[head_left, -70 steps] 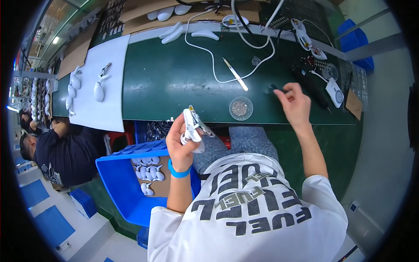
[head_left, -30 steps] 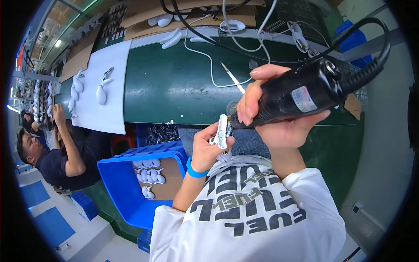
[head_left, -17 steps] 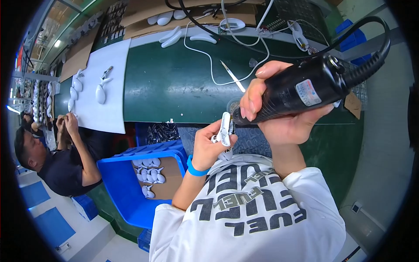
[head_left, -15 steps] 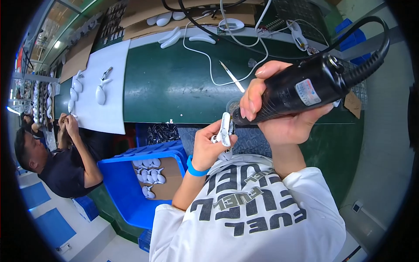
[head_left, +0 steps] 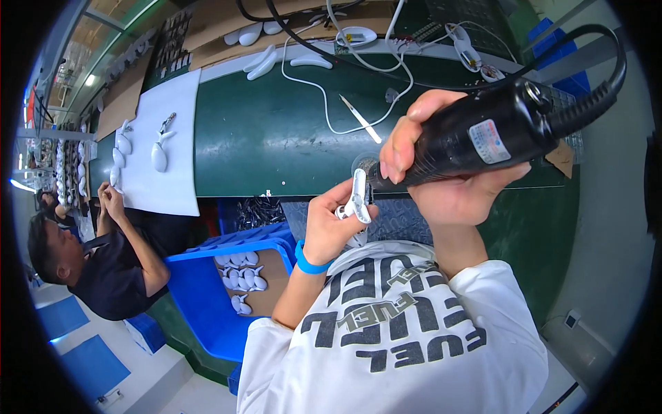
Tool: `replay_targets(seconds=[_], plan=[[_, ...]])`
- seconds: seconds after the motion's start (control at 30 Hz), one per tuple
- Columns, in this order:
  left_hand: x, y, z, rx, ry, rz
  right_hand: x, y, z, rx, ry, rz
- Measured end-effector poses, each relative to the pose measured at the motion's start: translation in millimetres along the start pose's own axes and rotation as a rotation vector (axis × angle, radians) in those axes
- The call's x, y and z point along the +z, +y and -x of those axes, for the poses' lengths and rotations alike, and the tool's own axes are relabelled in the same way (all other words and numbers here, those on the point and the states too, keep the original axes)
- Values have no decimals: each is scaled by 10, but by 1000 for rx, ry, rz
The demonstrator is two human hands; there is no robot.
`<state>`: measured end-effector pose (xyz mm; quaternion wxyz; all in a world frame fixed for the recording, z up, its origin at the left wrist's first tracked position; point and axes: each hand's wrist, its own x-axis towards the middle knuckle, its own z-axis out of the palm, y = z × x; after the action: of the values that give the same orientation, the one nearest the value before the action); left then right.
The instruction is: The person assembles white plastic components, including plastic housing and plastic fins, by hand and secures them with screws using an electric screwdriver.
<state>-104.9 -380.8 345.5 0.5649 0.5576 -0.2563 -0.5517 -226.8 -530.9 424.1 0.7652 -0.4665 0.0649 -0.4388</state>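
Observation:
My right hand (head_left: 448,200) is wrapped around a thick black electric screwdriver (head_left: 452,141), its cable arching off at the right. The driver's front end points left, close against a white plastic housing (head_left: 358,196). That slim, curved housing is in my left hand (head_left: 323,231), pinched between thumb and fingers at the table's front edge. Whether the bit touches it cannot be seen, as the housing hides the tip. Just behind, a small clear round dish (head_left: 362,164) with tiny contents is partly covered. A white-handled pointed tool (head_left: 361,121) lies on the green tabletop (head_left: 255,131).
White shells (head_left: 261,63) and loose cables lie at the table's back. A white sheet (head_left: 165,183) bears more white parts at left. Below it stands a blue crate (head_left: 207,303) holding white pieces on cardboard. A co-worker (head_left: 103,269) sits at the left, handling something small.
My view has shifted slightly. Both hands keep nearly the same hold, with the housing still against the driver's front end. The co-worker's hands have drawn closer together.

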Motion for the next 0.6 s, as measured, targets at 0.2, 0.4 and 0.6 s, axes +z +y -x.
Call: replay_targets(seconds=[0.2, 0.4, 0.6], plan=[[-10, -16, -64, -100, 26, 209, -89, -14, -9, -92, 74, -72], [10, 1, -133, -94, -67, 414, -316, 367, 10, -121, 128, 108], [8, -57, -225, -166, -110, 329, -309, 301, 67, -160, 155, 14]])
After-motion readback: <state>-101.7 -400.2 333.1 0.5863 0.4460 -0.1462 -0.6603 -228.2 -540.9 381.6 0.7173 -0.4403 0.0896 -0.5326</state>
